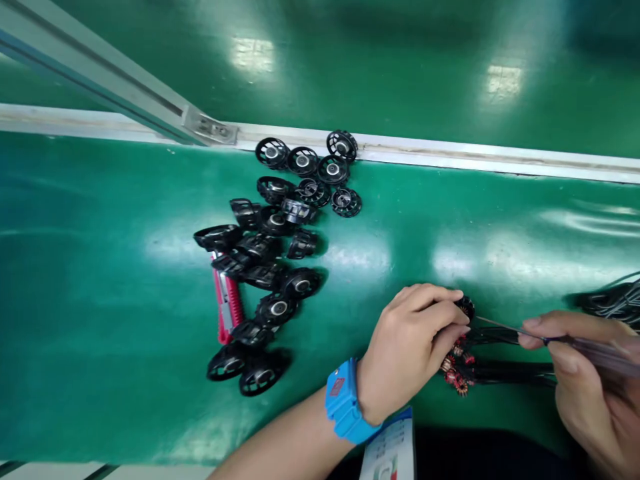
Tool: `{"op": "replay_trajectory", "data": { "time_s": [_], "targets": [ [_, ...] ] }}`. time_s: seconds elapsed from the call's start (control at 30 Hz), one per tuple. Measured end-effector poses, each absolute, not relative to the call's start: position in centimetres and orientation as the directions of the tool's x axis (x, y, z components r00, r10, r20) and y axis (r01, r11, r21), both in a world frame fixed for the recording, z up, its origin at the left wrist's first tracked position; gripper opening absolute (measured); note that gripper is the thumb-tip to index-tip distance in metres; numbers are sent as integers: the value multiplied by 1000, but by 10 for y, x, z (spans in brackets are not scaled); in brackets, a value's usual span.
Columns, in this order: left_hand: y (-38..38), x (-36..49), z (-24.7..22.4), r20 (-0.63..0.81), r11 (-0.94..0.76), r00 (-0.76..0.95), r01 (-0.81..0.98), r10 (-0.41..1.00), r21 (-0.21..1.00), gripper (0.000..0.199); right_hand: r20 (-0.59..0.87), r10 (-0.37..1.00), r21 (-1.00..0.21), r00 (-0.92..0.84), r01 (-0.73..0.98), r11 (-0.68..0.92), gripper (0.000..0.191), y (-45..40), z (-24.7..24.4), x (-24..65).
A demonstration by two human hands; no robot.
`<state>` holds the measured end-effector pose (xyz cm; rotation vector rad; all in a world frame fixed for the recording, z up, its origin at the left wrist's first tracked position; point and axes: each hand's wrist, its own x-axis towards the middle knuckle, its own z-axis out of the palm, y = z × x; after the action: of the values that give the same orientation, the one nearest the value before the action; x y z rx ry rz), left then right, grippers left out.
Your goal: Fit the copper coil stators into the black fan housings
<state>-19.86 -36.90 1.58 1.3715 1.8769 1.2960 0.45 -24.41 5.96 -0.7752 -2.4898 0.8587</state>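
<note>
Fingers of my left hand (413, 343) are closed on a small black round motor part (467, 307), mostly hidden behind the fingertips. My right hand (583, 393) grips a thin screwdriver (600, 355) with a see-through handle. Its slim metal shaft points left, and the tip is at or very near the motor part; contact is hard to make out. Just below my left fingertips lies a cluster of copper-wound motor stators (456, 373), with black wires (510, 372) running off to the right beneath my right hand.
Many black spoked motor housings (277, 308) lie scattered on the green mat (125, 300) left of my hands. A red utility knife (229, 307) sits among them. More black cables (613, 298) are bundled at the right edge. A metal frame post (125, 80) stands at upper left.
</note>
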Motion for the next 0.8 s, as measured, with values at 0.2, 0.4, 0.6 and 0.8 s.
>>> {"op": "replay_trajectory", "data": {
  "time_s": [0.2, 0.4, 0.6, 0.8],
  "targets": [
    [-369, -199, 20, 169, 50, -391, 492, 905, 869, 8, 99, 601, -736, -793, 348, 581, 48, -234, 68, -3],
    [-371, -200, 21, 163, 62, -404, 490, 900, 870, 7, 94, 633, -772, -768, 345, 534, 51, -239, 64, -9],
    [-369, -199, 21, 146, 74, -424, 459, 894, 885, 12, 78, 621, -745, -780, 369, 556, 27, -243, 61, -13],
    [-368, -196, 21, 110, 109, -441, 440, 891, 891, 20, 155, 484, -669, -861, 269, 693, 26, -238, 73, -32]
  ]
}}
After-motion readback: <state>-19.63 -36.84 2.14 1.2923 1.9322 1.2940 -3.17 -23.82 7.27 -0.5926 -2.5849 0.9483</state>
